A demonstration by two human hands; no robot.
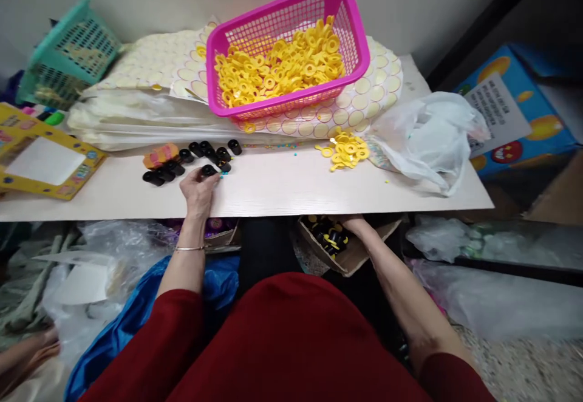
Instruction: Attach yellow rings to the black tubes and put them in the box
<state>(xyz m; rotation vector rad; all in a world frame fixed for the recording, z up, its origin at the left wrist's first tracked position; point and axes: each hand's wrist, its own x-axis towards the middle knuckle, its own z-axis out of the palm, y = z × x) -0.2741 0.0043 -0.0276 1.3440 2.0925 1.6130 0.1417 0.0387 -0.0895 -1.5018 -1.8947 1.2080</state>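
Observation:
My left hand (199,187) rests on the table with its fingers closed around a small black cylinder (209,170), its open end up. Several more black cylinders (206,149) stand and lie just beyond it, beside an orange and pink piece (161,156). Tiny blue beads lie by my fingertips. My right hand (356,224) reaches below the table edge at a cardboard box (353,259) that holds black and yellow pieces (328,236); the table hides its fingers. On the tabletop lies a small pile of yellow ring-ended pieces (348,150).
A pink basket (359,62) full of yellow pieces stands at the back on printed sheets (150,62). A white plastic bag (432,138) and a blue carton (523,104) are at right. A yellow window box (45,153) and green basket (75,50) are at left.

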